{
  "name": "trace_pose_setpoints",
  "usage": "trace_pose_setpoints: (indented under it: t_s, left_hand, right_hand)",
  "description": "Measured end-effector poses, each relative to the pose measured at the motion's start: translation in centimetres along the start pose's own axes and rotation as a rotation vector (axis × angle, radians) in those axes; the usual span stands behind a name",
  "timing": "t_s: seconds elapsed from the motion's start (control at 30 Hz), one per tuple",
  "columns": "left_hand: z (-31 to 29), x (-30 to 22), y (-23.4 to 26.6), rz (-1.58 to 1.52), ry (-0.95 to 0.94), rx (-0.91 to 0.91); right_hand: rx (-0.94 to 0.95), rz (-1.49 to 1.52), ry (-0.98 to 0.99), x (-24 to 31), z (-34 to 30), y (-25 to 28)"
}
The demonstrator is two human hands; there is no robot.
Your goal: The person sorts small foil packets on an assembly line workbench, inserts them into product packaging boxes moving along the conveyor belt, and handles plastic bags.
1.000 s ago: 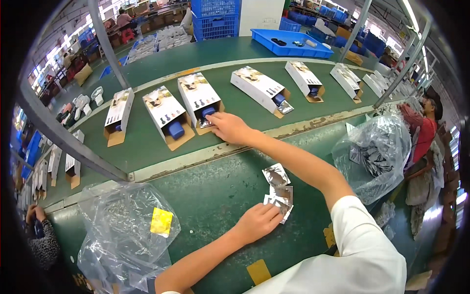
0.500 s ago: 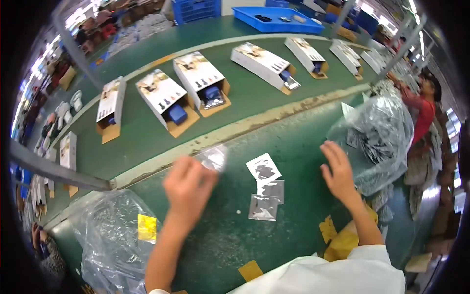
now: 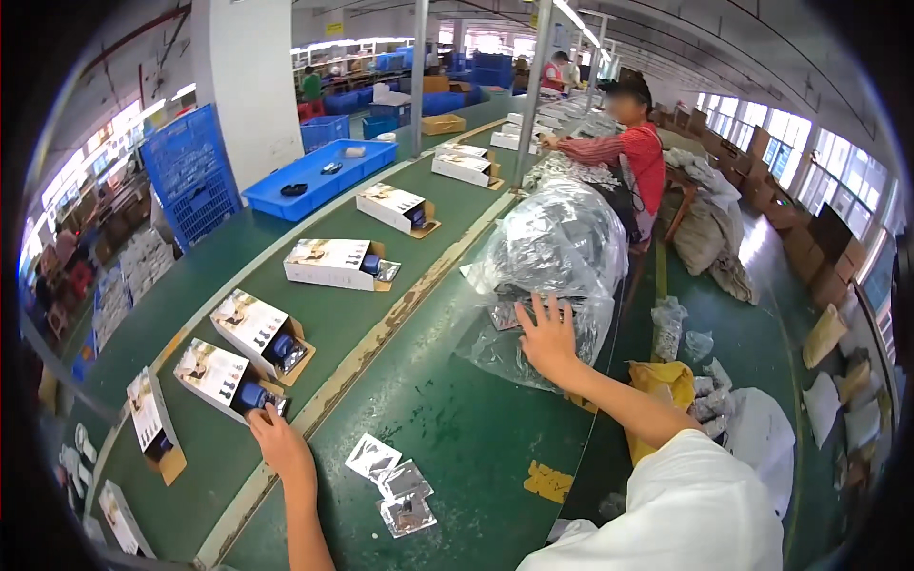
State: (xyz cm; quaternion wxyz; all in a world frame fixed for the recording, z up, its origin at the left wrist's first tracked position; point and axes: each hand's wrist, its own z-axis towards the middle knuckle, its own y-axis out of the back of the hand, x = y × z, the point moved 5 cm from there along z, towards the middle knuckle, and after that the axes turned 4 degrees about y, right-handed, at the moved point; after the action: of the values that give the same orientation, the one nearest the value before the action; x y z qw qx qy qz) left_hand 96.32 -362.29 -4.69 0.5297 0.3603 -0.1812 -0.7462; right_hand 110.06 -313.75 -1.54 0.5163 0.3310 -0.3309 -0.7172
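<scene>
Nearby, three silver packets (image 3: 406, 481) lie in an overlapping row on the green table (image 3: 457, 428), a yellow patch (image 3: 549, 482) to their right. Beyond them, the left hand (image 3: 283, 447) reaches over the table's worn far edge, fingers bent close together at another packet (image 3: 278, 403) in the open end of a white box (image 3: 211, 371); whether they pinch it, I cannot tell. A blue item (image 3: 252, 395) sits in that box beside the packet. The right hand (image 3: 549, 347) is fanned wide over a clear bag (image 3: 552, 238), nothing seen in its grasp, with more silver packets showing through the plastic by its fingertips. Along the belt (image 3: 328, 328) stand further boxes (image 3: 324, 264), several with blue items at their open ends. Farther off are a blue tray (image 3: 309, 172), a co-worker in red (image 3: 643, 167) and a white pillar (image 3: 246, 76).
</scene>
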Motion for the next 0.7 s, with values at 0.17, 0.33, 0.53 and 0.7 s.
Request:
trace_pose_setpoints:
  t_s: [0.17, 0.33, 0.53, 0.7]
  left_hand:
    - [1.1, -0.8, 2.7, 0.046, 0.039, 0.059]
    - [3.0, -2.1, 6.9, -0.067, -0.052, 0.078]
    - [-7.4, -4.2, 16.9, -0.470, -0.662, 0.621]
    - [-13.7, -0.6, 20.6, -0.408, -0.751, 0.693]
  right_hand:
    - [-0.057, -0.505, 0.222, 0.2, 1.5, 3.6]
    - [-0.078, -0.537, 0.298, -0.5, 1.6, 3.6]
    - [0.055, -0.415, 0.343, 1.4, 1.4, 5.4]
    - [0.162, -0.185, 0.257, 2.8, 2.5, 8.4]
